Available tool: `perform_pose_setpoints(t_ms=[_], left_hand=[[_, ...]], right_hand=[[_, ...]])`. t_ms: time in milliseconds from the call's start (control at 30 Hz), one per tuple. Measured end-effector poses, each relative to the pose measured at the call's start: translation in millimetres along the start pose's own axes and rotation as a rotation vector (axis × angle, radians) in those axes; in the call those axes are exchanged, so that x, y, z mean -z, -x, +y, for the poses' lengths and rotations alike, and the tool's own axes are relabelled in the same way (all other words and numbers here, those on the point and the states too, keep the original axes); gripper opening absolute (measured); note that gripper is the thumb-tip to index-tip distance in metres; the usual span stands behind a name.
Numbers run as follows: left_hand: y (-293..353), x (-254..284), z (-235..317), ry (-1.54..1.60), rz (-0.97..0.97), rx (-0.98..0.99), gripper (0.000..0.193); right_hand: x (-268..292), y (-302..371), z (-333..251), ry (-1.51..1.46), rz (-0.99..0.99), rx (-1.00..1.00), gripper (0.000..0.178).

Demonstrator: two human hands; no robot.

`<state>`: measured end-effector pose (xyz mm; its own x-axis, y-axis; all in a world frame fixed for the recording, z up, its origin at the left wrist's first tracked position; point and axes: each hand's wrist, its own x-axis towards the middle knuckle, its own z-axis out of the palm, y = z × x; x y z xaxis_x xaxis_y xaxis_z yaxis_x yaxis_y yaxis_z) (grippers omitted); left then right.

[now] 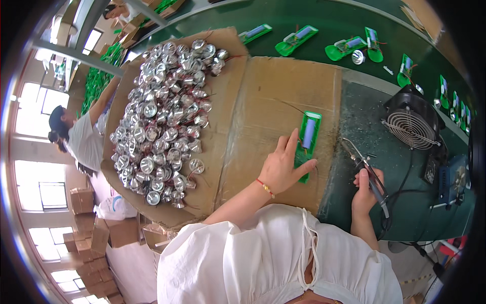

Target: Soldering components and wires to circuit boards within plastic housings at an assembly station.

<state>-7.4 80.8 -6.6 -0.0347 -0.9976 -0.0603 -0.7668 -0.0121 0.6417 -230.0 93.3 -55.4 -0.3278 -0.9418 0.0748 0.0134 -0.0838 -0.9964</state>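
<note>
On the cardboard sheet (pixel 276 81) lies a green plastic flashlight casing (pixel 312 121) holding a blue-violet cylindrical battery (pixel 308 134) and thin wires. My left hand (pixel 282 164) is laid over its lower half, index finger along the left side and thumb across it, steadying it; the lower end is partly hidden. To the right, my right hand (pixel 365 195) is wrapped round a soldering iron (pixel 375 183) with a thin bent metal tube. Its tip points up and left, apart from the casing, over the dark bench. Left of my left hand is a heap of silver reflector cups (pixel 162 126) with red wires.
A fan (pixel 412 126) with a wire guard stands at right, beside a blue box-like device (pixel 453 177) and black cables. Several green casings (pixel 298 39) with batteries lie along the green far surface (pixel 202 21). Another person (pixel 83 134) sits at left, near stacked cartons (pixel 93 258).
</note>
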Motion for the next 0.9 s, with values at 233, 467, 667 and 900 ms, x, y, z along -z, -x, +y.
perform_pose_setpoints(t_ms=[233, 467, 667, 900], left_hand=[[-51, 99, -99, -0.804, 0.645, 0.141, 0.015], [-79, 138, -152, -0.926, 0.637, 0.378, 0.014], [-33, 116, -105, -0.055, 0.878, 0.154, 0.017], [36, 51, -55, 0.496, 0.297, 0.253, 0.015]], right_hand=[[-4, 0, 3, 0.033, -0.019, 0.027, 0.014], [-6, 5, 4, -0.053, 0.034, 0.018, 0.014], [0, 9, -3, -0.025, 0.025, 0.015, 0.015], [-4, 29, -33, -0.044, -0.210, 0.093, 0.016]])
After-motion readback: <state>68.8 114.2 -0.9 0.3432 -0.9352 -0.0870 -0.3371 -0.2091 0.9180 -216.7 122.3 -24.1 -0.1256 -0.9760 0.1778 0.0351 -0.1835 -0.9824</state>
